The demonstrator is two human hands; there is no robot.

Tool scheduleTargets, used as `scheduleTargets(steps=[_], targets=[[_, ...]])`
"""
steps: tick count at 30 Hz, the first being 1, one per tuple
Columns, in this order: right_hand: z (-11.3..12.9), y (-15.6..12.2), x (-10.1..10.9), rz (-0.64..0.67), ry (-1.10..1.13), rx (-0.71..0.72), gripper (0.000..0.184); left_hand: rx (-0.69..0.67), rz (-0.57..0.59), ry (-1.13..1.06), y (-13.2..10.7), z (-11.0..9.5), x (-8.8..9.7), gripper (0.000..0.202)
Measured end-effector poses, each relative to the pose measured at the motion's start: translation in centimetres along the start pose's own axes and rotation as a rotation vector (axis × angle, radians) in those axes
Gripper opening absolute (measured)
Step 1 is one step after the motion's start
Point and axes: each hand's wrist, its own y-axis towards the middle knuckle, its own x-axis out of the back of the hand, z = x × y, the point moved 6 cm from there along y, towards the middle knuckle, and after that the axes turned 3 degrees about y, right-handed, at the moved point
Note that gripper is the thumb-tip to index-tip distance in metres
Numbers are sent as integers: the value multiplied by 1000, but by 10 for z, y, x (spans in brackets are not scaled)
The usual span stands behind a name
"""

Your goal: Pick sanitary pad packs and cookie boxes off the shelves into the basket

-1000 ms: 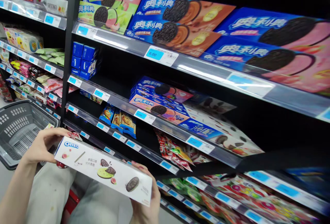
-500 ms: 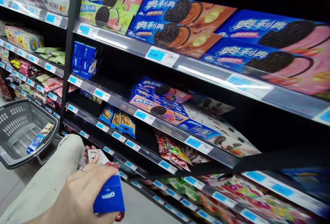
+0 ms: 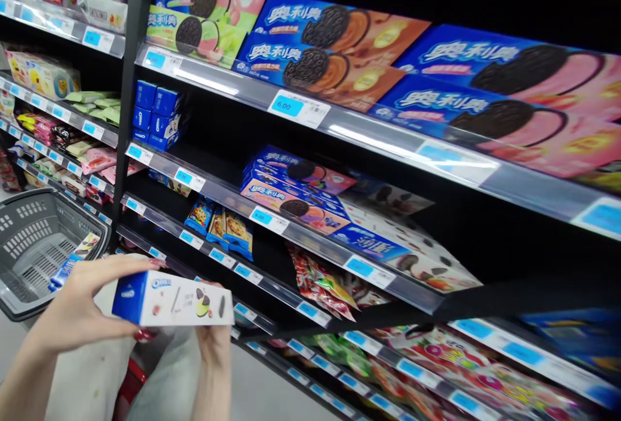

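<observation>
My left hand [image 3: 92,298] grips the blue end of a long cookie box [image 3: 189,301], thumb below and fingers on top, with dark red nails showing. The box's white side, printed with cookies and an Oreo logo, faces me. Behind its far end is my right hand [image 3: 211,337], holding from the back and underneath; most of its fingers are hidden. Both hands are above my light-coloured trousers [image 3: 80,376], in front of the lower shelves.
At the left stands a grey shopping basket [image 3: 29,298] with a blue-and-white pack [image 3: 72,262] inside. Oreo boxes [image 3: 320,46] line the upper shelf, and more boxes [image 3: 295,198] lie on the shelf below. Candy bags [image 3: 323,279] and black shelf edges run along the right.
The box has turned from its blue end facing me to its white side showing lengthwise. My left hand has shifted left and up, and my right hand now sits behind the far end.
</observation>
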Motion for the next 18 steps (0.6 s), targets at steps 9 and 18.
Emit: scheduleTargets(steps=[9,18], targets=[[75,-23,35,-2,-107,277,65,128,-40,-362,4,79,22,58],[79,-30,33,35,-110,401,53,-21,-9,-445,7,70,19,43]])
